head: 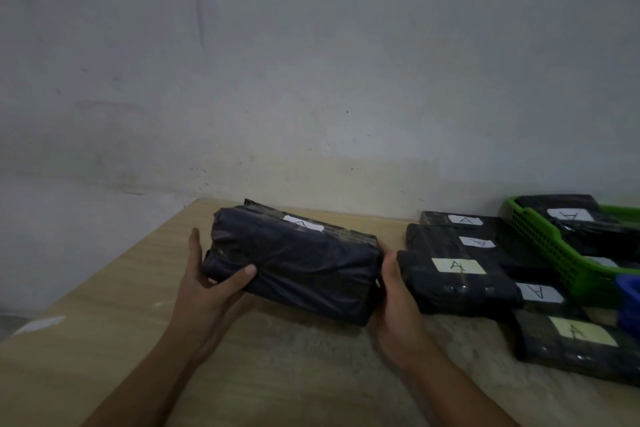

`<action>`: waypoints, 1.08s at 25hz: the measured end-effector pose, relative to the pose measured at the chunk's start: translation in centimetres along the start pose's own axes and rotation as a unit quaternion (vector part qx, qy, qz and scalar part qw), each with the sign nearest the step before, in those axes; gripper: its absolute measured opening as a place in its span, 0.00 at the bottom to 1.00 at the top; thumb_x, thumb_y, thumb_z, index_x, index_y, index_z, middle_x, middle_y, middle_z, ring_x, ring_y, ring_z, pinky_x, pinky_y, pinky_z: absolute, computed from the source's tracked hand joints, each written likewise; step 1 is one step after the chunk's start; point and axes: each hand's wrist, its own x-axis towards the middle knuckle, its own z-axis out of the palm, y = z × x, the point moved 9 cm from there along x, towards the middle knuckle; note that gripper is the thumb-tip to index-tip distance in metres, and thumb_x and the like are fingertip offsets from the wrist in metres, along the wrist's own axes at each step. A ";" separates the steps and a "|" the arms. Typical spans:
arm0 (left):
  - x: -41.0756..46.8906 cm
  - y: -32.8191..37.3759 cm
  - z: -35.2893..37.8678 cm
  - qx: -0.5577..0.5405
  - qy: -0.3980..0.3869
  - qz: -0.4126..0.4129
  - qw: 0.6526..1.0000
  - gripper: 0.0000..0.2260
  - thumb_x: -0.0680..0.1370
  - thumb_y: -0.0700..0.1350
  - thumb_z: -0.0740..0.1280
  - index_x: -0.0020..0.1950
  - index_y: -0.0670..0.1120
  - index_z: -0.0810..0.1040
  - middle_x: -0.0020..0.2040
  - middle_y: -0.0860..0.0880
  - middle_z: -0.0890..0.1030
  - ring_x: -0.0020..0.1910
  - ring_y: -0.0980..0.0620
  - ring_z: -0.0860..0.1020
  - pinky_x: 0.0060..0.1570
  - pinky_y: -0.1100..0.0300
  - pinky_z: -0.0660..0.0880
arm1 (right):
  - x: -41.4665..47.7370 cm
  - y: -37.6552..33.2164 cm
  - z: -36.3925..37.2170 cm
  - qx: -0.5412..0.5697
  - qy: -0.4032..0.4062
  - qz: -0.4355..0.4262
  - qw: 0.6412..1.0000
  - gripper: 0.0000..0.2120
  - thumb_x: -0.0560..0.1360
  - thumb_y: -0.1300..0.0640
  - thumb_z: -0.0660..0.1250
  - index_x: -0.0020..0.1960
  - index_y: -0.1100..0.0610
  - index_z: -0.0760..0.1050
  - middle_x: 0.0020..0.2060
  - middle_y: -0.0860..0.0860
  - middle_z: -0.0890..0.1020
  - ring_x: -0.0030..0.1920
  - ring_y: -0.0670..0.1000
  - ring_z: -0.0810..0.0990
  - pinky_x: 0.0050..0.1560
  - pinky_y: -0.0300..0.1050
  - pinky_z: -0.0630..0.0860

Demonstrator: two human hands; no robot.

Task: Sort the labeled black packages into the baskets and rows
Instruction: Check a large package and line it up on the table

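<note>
A large black wrapped package [294, 260] with a white "A" label on its top is held above the wooden table [104, 340], tilted. My left hand [211, 288] grips its left end, thumb across the front. My right hand [394, 291] presses against its right end. To the right lies a row of several black packages [460, 281] marked "A", flat on the table and overlapping. A green basket [550, 250] at the far right holds more black packages [571, 218] labeled "A".
A grey-white wall [311, 62] runs along the table's back edge. A blue object [628, 302] shows at the right edge, in front of the green basket. A pale patch [38, 324] lies on the table's left side, near its left edge.
</note>
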 end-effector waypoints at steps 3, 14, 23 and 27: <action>-0.4 -0.3 1.0 0.087 -0.062 0.004 0.994 0.35 0.56 0.54 0.83 0.61 0.50 0.79 0.57 0.44 0.83 0.57 0.41 0.81 0.54 0.40 0.78 | -0.6 -1.5 0.0 -0.105 0.002 -0.020 0.994 0.42 0.66 0.29 0.65 0.76 0.37 0.56 0.72 0.42 0.66 0.71 0.46 0.66 0.70 0.46 0.67; -0.7 -1.0 -0.3 0.074 0.012 -0.047 0.996 0.31 0.62 0.65 0.74 0.55 0.45 0.81 0.54 0.45 0.84 0.54 0.44 0.82 0.60 0.42 0.75 | -0.7 -2.0 -0.1 -0.176 -0.091 -0.073 0.978 0.47 0.67 0.39 0.75 0.78 0.42 0.53 0.70 0.41 0.72 0.66 0.36 0.73 0.60 0.28 0.72; -0.4 0.8 0.3 0.079 -0.076 0.006 0.994 0.31 0.60 0.60 0.79 0.56 0.43 0.80 0.54 0.41 0.84 0.54 0.44 0.82 0.49 0.54 0.81 | -0.8 -3.0 -0.3 -0.174 -0.065 -0.115 0.976 0.34 0.72 0.53 0.71 0.75 0.51 0.63 0.64 0.40 0.78 0.63 0.37 0.76 0.58 0.28 0.73; -0.9 1.4 1.2 0.192 -0.087 0.065 0.975 0.12 0.72 0.45 0.69 0.53 0.40 0.80 0.48 0.45 0.86 0.49 0.47 0.83 0.46 0.62 0.80 | -0.8 -4.3 -0.8 -0.158 -0.043 -0.144 0.976 0.24 0.73 0.54 0.68 0.67 0.45 0.69 0.57 0.34 0.81 0.60 0.35 0.77 0.55 0.26 0.72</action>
